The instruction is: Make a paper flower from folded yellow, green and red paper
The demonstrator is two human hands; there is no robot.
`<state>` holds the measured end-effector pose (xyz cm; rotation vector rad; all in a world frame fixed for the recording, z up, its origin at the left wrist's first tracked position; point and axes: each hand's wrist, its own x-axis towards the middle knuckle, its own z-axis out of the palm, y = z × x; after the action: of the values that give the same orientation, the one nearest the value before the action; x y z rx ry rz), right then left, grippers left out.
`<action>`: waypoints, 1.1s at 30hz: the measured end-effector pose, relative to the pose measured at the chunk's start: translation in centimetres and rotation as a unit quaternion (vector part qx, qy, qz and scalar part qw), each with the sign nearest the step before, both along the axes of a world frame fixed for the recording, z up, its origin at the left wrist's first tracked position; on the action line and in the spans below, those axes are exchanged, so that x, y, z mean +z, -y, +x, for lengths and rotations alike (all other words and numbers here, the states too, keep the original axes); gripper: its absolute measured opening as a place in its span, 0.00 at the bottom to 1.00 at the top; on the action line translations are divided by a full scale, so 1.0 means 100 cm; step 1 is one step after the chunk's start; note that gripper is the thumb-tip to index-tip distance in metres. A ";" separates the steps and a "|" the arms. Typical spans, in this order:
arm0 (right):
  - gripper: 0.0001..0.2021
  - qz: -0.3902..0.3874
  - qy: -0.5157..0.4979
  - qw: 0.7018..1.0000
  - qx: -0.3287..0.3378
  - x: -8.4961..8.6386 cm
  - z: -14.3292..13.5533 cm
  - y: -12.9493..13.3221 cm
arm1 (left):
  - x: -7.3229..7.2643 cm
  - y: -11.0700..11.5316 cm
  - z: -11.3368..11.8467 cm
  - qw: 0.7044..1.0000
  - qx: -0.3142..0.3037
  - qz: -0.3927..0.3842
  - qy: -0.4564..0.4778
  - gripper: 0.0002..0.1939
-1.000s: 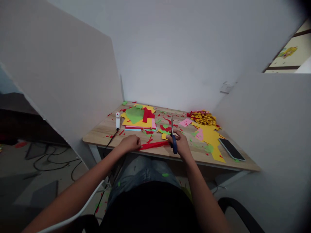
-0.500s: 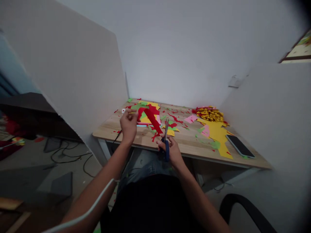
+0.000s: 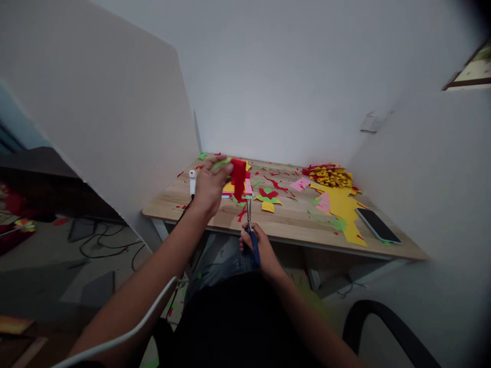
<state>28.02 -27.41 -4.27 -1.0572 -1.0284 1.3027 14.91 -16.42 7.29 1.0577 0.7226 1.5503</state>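
My left hand is closed on a piece of red paper, which hangs from the fingertips above the left half of the table. My right hand grips blue-handled scissors at the table's front edge, blades pointing up and away from me. The blade tips are just below the red paper; whether they touch it I cannot tell. Behind and under the left hand lies a stack of coloured sheets, partly hidden. Right of the scissors are small red, green and yellow paper pieces.
A pile of yellow and red cut paper sits at the back right, with a yellow sheet in front. A phone lies near the right edge. A white corded device stands at left. Partitions flank the table.
The red paper has turned from a long slanting strip to hanging down. My left hand has moved slightly right; my right hand and the scissors have shifted left, nearer the paper.
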 end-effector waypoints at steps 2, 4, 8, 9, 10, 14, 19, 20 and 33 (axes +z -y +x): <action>0.27 0.001 0.001 1.000 -0.007 -0.003 0.001 -0.003 | 0.002 0.003 -0.002 0.992 0.055 0.114 0.026 0.25; 0.27 -0.011 -0.002 1.000 -0.005 -0.008 0.001 -0.003 | -0.020 0.008 -0.008 0.998 0.051 0.030 0.033 0.21; 0.27 -0.061 -0.012 0.997 0.042 -0.018 0.000 0.003 | -0.086 0.022 -0.023 0.981 -0.024 -0.194 -0.019 0.09; 0.27 -0.073 -0.011 0.995 0.060 -0.019 -0.001 0.005 | -0.098 0.024 -0.026 0.977 -0.030 -0.210 -0.022 0.10; 0.28 -0.083 -0.010 0.993 0.078 -0.019 -0.001 0.007 | -0.105 0.026 -0.028 0.975 -0.036 -0.220 -0.022 0.10; 0.28 -0.095 0.008 0.988 0.118 -0.019 -0.006 0.012 | -0.111 0.031 -0.028 0.975 -0.050 -0.215 -0.008 0.14; 0.28 -0.078 0.018 0.991 0.107 -0.023 -0.014 0.006 | -0.112 0.041 -0.019 0.975 -0.090 -0.199 -0.047 0.19; 0.28 -0.072 0.018 0.992 0.099 -0.024 -0.015 0.004 | -0.113 0.043 -0.018 0.974 -0.095 -0.198 -0.058 0.19; 0.27 -0.072 0.037 0.987 0.137 -0.026 -0.005 0.005 | -0.116 0.049 -0.020 0.963 -0.122 -0.214 -0.107 0.11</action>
<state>27.55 -27.95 -6.92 -1.1061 -1.1806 1.5891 12.88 -21.36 -4.29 0.9514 0.9839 1.0176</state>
